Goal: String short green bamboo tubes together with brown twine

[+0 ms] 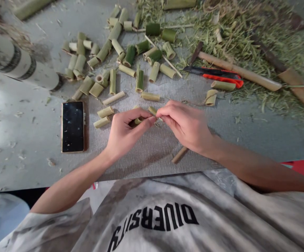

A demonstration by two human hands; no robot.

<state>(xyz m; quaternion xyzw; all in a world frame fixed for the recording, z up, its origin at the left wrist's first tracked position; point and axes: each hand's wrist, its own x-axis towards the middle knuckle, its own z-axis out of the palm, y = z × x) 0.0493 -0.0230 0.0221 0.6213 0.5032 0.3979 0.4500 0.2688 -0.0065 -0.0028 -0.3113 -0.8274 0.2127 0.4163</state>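
Thumb and fingers of my left hand (129, 129) pinch a small green bamboo piece (152, 110) over the near part of the table. My right hand (185, 124) meets it there, its fingertips closed on the same piece. Much of the piece is covered by the fingers, and a thin curled shaving (157, 123) hangs below them. Two short bamboo tubes (104, 117) lie just left of my left hand. Partly under my right wrist lies a thin brown stick (179, 155).
Many cut bamboo tubes (112, 81) lie across the table's middle. A phone (73, 126) lies left, beyond it a patterned cylinder (23, 59). To the right are a hammer (240, 70), an orange-black utility knife (215, 74), a wooden-handled blade (297, 85) and heaped green shavings (236, 31).
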